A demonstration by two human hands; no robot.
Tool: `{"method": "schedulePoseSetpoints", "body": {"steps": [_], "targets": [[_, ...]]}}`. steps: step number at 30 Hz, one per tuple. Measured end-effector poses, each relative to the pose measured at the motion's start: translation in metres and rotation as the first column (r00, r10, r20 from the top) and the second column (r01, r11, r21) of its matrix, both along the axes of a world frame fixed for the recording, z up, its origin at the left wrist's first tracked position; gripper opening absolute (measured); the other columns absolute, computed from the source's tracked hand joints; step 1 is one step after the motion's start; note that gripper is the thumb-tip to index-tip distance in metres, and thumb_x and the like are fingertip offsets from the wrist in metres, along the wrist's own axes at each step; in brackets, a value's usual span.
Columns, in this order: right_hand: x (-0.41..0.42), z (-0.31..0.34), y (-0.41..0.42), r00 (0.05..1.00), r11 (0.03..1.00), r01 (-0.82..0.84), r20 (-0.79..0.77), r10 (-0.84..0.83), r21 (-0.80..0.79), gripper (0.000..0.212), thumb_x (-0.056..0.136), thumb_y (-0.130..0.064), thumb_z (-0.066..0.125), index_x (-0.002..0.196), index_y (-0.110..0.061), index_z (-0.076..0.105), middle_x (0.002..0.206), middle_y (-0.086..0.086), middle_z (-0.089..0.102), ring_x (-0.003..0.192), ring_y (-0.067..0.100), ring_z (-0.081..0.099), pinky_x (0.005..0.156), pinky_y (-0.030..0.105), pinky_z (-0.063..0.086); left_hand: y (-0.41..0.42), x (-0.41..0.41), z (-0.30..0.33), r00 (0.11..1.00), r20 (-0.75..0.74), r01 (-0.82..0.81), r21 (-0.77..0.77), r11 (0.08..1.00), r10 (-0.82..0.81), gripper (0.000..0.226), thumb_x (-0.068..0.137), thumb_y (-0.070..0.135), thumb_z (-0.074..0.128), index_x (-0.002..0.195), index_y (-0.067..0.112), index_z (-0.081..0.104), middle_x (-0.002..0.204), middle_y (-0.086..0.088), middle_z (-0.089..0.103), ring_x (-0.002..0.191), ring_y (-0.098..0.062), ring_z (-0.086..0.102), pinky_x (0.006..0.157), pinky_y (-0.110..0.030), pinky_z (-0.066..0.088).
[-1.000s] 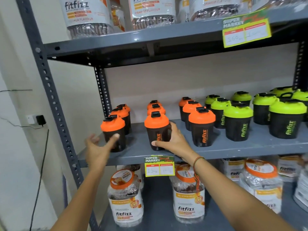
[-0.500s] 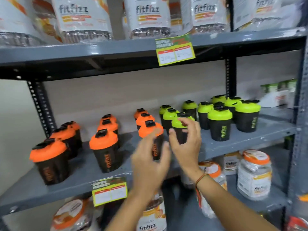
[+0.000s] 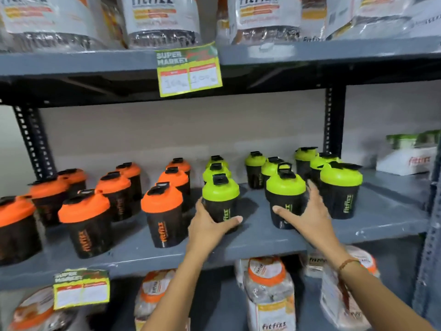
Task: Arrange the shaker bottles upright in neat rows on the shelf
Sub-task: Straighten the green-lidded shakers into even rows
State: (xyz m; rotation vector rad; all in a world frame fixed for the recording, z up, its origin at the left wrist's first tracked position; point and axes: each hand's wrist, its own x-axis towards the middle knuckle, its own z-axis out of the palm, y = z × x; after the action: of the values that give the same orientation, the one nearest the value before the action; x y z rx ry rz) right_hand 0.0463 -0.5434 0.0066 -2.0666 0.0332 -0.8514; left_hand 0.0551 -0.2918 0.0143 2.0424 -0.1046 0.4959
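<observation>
Black shaker bottles stand upright on the grey middle shelf [image 3: 372, 225]. Orange-lidded ones [image 3: 162, 211] fill the left half in rows running back; green-lidded ones [image 3: 338, 187] fill the right half. My left hand [image 3: 210, 225] wraps around the base of the front green-lidded bottle [image 3: 220, 199] in the middle row. My right hand [image 3: 307, 216] is spread against the right side of another front green-lidded bottle [image 3: 285, 192], thumb across its front, fingers beside it. That bottle's lid loop stands up.
The upper shelf [image 3: 71, 65] carries Fitfizz jars and a green price tag [image 3: 188, 70]. More jars [image 3: 269, 290] sit on the lower shelf. A white box [image 3: 405, 161] lies at the far right. Upright posts [image 3: 334, 120] stand behind the bottles.
The view swung right from the orange bottles to the green ones. Both hands left the orange bottles and now rest on two front green-lidded bottles.
</observation>
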Motion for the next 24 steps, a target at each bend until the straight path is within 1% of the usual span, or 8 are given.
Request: {"method": "schedulePoseSetpoints", "body": {"steps": [3,5,7,9,12,15,19,24], "targets": [[0.017,0.004,-0.017,0.983,0.990,-0.122,-0.149,0.112,-0.065,0.105,0.058,-0.064,0.085,0.142,-0.020,0.039,0.135,0.003,0.060,0.125,0.027,0.057,0.090,0.033,0.044,0.002,0.005,-0.001,0.999,-0.046,-0.024,-0.038,0.999,0.022,0.098,0.045,0.062,0.084,0.127,0.025,0.046,0.120,0.003,0.066,0.111,-0.019,0.061,0.093,-0.037,0.049],[0.022,0.004,-0.022,0.957,0.975,-0.220,-0.202,0.210,-0.028,0.093,0.057,-0.060,0.088,0.131,-0.027,0.044,0.121,-0.002,0.065,0.109,0.019,0.062,0.082,0.029,0.047,0.001,0.004,-0.002,0.998,-0.065,-0.021,-0.063,0.998,0.017,0.086,0.044,0.060,0.085,0.116,0.027,0.051,0.114,0.006,0.068,0.105,-0.016,0.063,0.093,-0.042,0.051],[0.023,0.005,-0.025,0.937,0.958,-0.287,-0.204,0.284,0.014,0.084,0.057,-0.055,0.090,0.124,-0.034,0.045,0.114,-0.008,0.064,0.098,0.007,0.061,0.075,0.021,0.046,0.000,0.003,-0.001,0.997,-0.073,-0.012,-0.101,0.995,0.005,0.076,0.042,0.057,0.086,0.105,0.032,0.052,0.107,0.010,0.069,0.099,-0.010,0.065,0.090,-0.041,0.053],[0.022,0.005,-0.027,0.924,0.943,-0.330,-0.195,0.330,0.035,0.083,0.056,-0.054,0.091,0.123,-0.037,0.046,0.111,-0.015,0.064,0.098,0.003,0.061,0.075,0.019,0.046,0.000,0.001,-0.001,0.997,-0.072,-0.006,-0.110,0.994,-0.002,0.074,0.042,0.056,0.088,0.103,0.033,0.053,0.104,0.013,0.070,0.097,-0.007,0.065,0.089,-0.039,0.054],[0.019,0.006,-0.029,0.898,0.918,-0.389,-0.191,0.396,0.076,0.081,0.051,-0.056,0.091,0.119,-0.047,0.048,0.108,-0.029,0.062,0.094,-0.013,0.061,0.071,0.008,0.046,-0.001,-0.002,-0.003,0.998,-0.065,0.002,-0.096,0.995,-0.008,0.075,0.041,0.059,0.087,0.104,0.034,0.054,0.103,0.016,0.070,0.095,-0.003,0.065,0.088,-0.035,0.054],[0.018,0.008,-0.034,0.874,0.899,-0.423,-0.213,0.437,0.109,0.072,0.050,-0.053,0.092,0.108,-0.053,0.050,0.107,-0.028,0.064,0.088,-0.021,0.062,0.063,0.003,0.048,-0.003,-0.006,-0.002,0.998,-0.058,0.012,-0.079,0.997,-0.017,0.075,0.042,0.061,0.087,0.104,0.037,0.052,0.104,0.017,0.069,0.096,-0.002,0.065,0.088,-0.034,0.054],[0.017,0.008,-0.037,0.859,0.889,-0.444,-0.227,0.458,0.115,0.074,0.047,-0.056,0.092,0.109,-0.051,0.052,0.110,-0.023,0.068,0.090,-0.016,0.065,0.065,0.004,0.050,-0.003,-0.008,-0.001,0.999,-0.048,0.018,-0.081,0.997,-0.022,0.075,0.044,0.060,0.086,0.106,0.037,0.052,0.105,0.018,0.068,0.098,-0.003,0.064,0.088,-0.032,0.052],[0.017,0.009,-0.038,0.839,0.876,-0.465,-0.250,0.483,0.130,0.077,0.049,-0.055,0.092,0.113,-0.049,0.051,0.115,-0.019,0.069,0.099,-0.006,0.067,0.083,0.021,0.054,-0.003,-0.011,0.000,0.998,-0.053,0.020,-0.054,0.998,-0.023,0.072,0.045,0.064,0.083,0.104,0.040,0.049,0.101,0.022,0.065,0.095,0.001,0.062,0.079,-0.026,0.050]]}}
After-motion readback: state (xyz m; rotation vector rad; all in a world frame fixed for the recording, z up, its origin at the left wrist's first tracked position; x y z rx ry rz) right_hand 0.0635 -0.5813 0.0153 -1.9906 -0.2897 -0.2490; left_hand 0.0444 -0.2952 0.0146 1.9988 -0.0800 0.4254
